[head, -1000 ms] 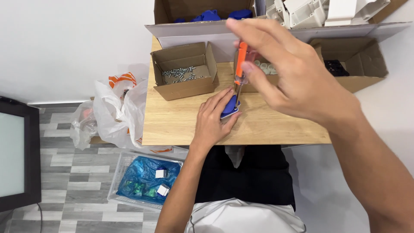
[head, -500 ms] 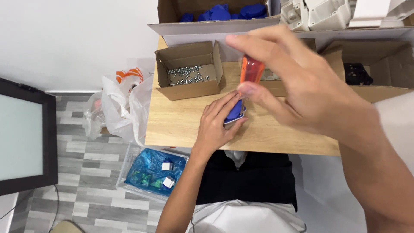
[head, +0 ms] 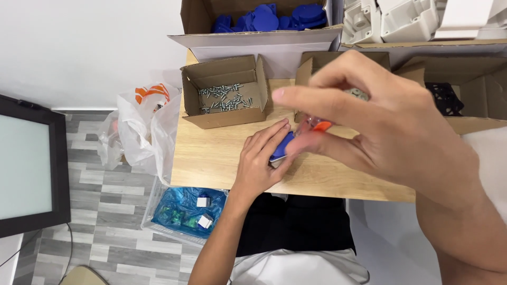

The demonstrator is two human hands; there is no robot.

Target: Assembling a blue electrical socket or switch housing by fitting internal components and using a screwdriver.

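Left hand (head: 259, 161) fingers clamp a blue part (head: 281, 148); right hand (head: 391, 124) fingers pinch an orange-handled tool (head: 316, 126), hiding the table (head: 211, 158) boxes behind.

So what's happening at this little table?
A person seated at a small wooden table presses a blue part down with the left hand. The right hand, raised close to the camera, grips an orange-handled tool just above that part. Behind stand a cardboard box of screws, a box of blue pieces and white housings.
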